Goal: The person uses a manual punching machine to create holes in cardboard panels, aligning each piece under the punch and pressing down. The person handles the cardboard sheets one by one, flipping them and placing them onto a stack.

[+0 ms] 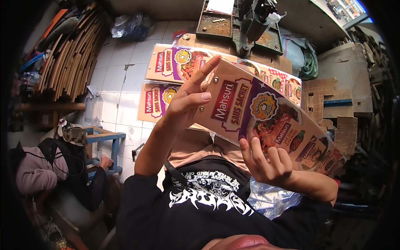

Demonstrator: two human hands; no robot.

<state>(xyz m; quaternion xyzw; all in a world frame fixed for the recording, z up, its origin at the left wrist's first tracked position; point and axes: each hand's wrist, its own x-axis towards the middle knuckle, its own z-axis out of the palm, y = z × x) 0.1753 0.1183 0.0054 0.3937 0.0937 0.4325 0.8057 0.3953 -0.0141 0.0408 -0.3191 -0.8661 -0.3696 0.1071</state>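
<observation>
Held up close before the chest: a long printed cardboard panel, tilted, upper end toward the left, lower end running down to the right. Left hand gripping the upper end — thumb pressed on the printed face near two small metal studs, index finger stretched up along the top edge. Right hand closed on the lower edge from beneath, fingers curled up over the printed face. Beyond, on the tiled floor, more printed panels of the same kind lying flat — just beside a wooden surface bearing a rusty metal press. Far left, stacked wooden strips; lower left, a seated person beside a blue stool.
</observation>
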